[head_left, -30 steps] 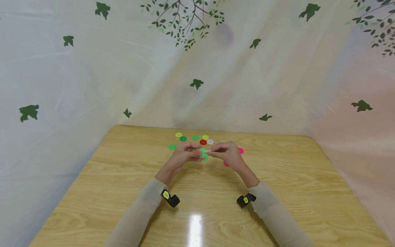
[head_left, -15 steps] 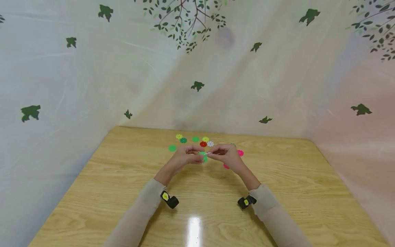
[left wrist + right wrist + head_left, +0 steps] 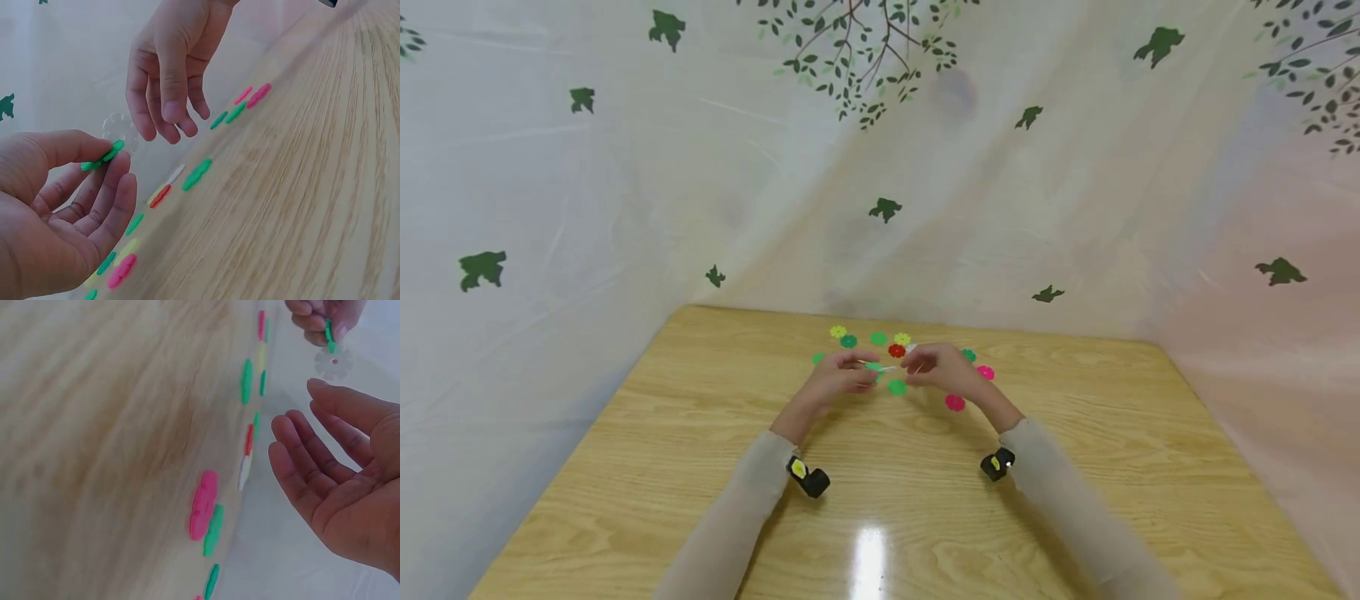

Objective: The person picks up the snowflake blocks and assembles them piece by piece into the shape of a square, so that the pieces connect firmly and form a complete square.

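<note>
Between thumb and fingertips, my left hand [image 3: 835, 377] pinches green flower-shaped discs [image 3: 106, 156] above the table. A pale, see-through flower disc [image 3: 334, 362] with a small centre hole sticks out from the green ones and looks joined to them. Just to its right is my right hand [image 3: 949, 370], fingers loosely bent and apart, with nothing in it. The right wrist view shows that palm [image 3: 369, 494] bare. On the table below the gap between the hands lies another green flower disc [image 3: 897, 387].
Flat flower discs lie about the wooden table [image 3: 880, 467]: yellow [image 3: 838, 332], dark green [image 3: 848, 342], red [image 3: 897, 352] and pink [image 3: 955, 403] among them. Behind the table hangs a pale curtain [image 3: 805, 242] printed with leaves and birds.
My right hand has let go of the pale disc and drawn back, its fingers spreading. My left hand has shifted slightly left, still pinching the green discs with the pale one attached.
</note>
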### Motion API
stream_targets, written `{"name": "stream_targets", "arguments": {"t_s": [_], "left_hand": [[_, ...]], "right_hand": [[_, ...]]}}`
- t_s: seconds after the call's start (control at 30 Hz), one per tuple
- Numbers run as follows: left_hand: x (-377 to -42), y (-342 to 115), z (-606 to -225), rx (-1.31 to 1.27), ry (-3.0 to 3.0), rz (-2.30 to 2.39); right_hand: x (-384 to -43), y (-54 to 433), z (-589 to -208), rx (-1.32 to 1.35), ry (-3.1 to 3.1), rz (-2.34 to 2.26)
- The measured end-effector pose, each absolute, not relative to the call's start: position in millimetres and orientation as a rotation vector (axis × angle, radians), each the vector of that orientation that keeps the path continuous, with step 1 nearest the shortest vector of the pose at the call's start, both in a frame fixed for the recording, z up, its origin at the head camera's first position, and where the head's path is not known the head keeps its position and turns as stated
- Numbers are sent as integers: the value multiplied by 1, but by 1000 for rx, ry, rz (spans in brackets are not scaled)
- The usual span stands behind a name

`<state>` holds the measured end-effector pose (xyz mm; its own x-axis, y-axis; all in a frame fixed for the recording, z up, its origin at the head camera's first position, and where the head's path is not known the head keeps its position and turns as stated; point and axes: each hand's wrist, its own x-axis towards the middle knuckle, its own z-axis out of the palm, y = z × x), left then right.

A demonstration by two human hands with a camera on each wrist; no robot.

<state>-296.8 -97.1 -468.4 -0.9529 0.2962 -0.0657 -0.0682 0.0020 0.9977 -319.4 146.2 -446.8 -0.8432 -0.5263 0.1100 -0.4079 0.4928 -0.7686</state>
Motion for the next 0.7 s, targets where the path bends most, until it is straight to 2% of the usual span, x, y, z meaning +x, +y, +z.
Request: {"name": "stream_targets", "arguments": {"t_s": [0.33, 0.7], "left_hand": [[-300, -101, -474, 195, 2043, 2013], [-300, -99, -477, 162, 2038, 2033]], "right_hand": [[-344, 135, -454, -852, 2525, -1022], [-342, 127, -457, -840, 2499, -985]]}}
